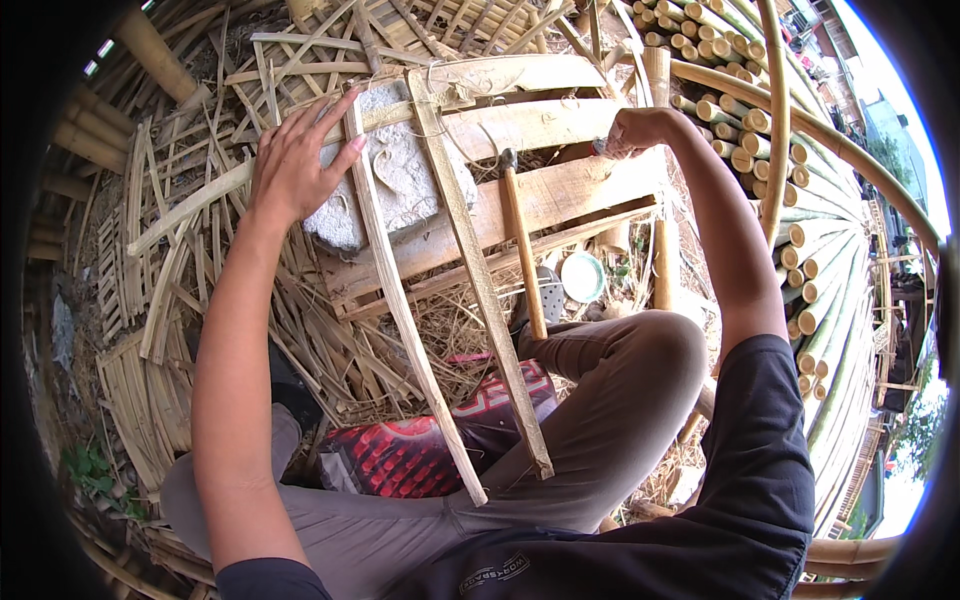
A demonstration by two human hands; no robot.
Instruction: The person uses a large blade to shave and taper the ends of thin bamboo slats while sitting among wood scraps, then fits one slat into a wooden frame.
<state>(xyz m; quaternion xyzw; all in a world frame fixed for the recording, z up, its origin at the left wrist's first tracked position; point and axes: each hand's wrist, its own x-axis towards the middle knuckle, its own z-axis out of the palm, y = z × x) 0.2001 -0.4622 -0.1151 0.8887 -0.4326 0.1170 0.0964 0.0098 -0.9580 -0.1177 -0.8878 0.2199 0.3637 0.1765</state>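
Note:
My left hand [300, 160] lies with fingers spread on a crosswise bamboo strip [195, 207], its thumb next to a long bamboo slat [395, 270]. A second long slat [470, 240] runs beside it; both slant from a rough grey concrete block [400, 200] down over my lap. The block rests on a low plank bench [555, 190]. At the bench's far right my right hand [640, 130] is closed, fingertips down by a small greyish thing I cannot make out. Between the hands, a hammer [525, 250] with a wooden handle leans across the bench's front edge.
Cut bamboo poles [820, 280] are stacked at the right. Loose strips and lattice pieces [160, 200] cover the left side. A red and black printed sack [400, 455] lies by my legs, and a round pale green-rimmed container [583, 277] sits below the bench.

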